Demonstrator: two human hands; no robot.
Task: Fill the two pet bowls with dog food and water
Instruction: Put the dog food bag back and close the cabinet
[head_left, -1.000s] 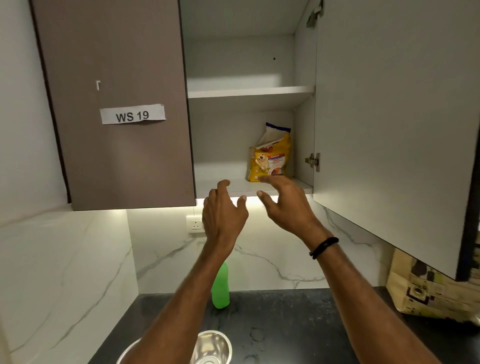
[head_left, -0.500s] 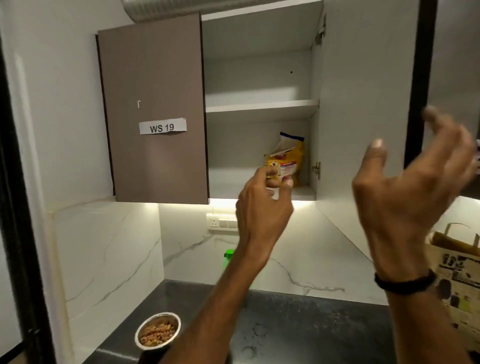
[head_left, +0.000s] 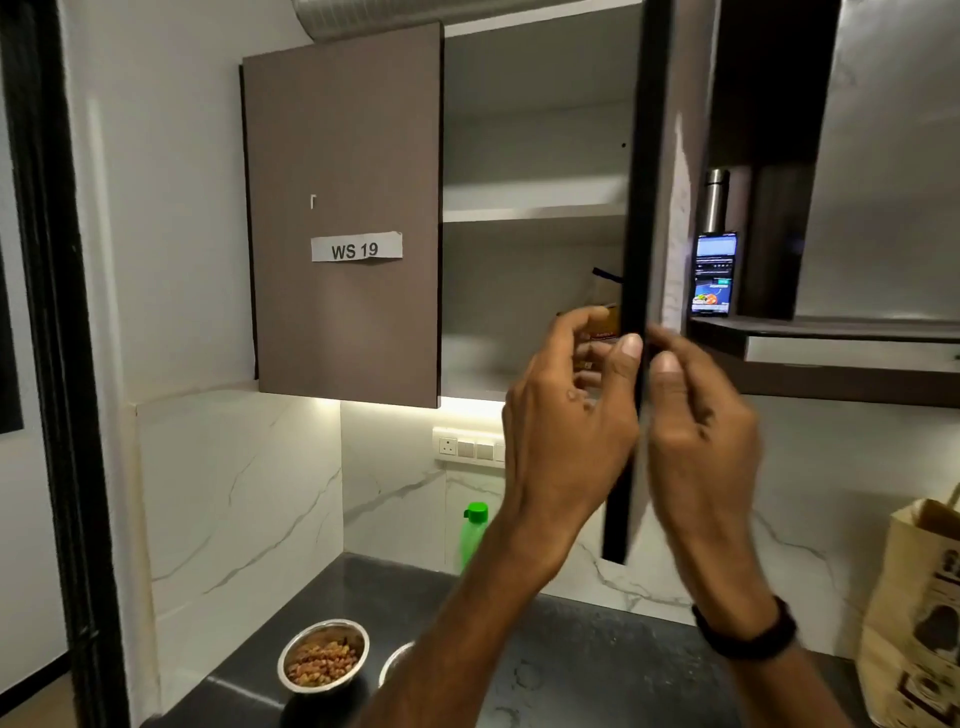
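Note:
A steel bowl (head_left: 322, 657) holding brown dog food stands on the black counter (head_left: 571, 675) at lower left. Only the rim of a second steel bowl (head_left: 397, 662) shows beside it, behind my left forearm. A green water bottle (head_left: 474, 535) stands at the back wall. The yellow dog food bag (head_left: 602, 322) sits on the cabinet's lower shelf, mostly hidden. The right cabinet door (head_left: 636, 208) is seen edge-on. My left hand (head_left: 566, 415) is raised on its inner side, thumb at the edge, fingers loosely curled. My right hand (head_left: 696, 431) touches the door's outer side.
The left cabinet door (head_left: 343, 218), labelled WS 19, is shut. A phone (head_left: 714, 275) and a steel flask (head_left: 716, 202) stand on an open shelf to the right. A brown paper bag (head_left: 914, 613) stands on the counter's right end. A black frame (head_left: 57, 364) runs down the left.
I have stepped back from the cabinet. The right door has swung from wide open to edge-on. My right hand came in from the far right to the door; both hands left the bag.

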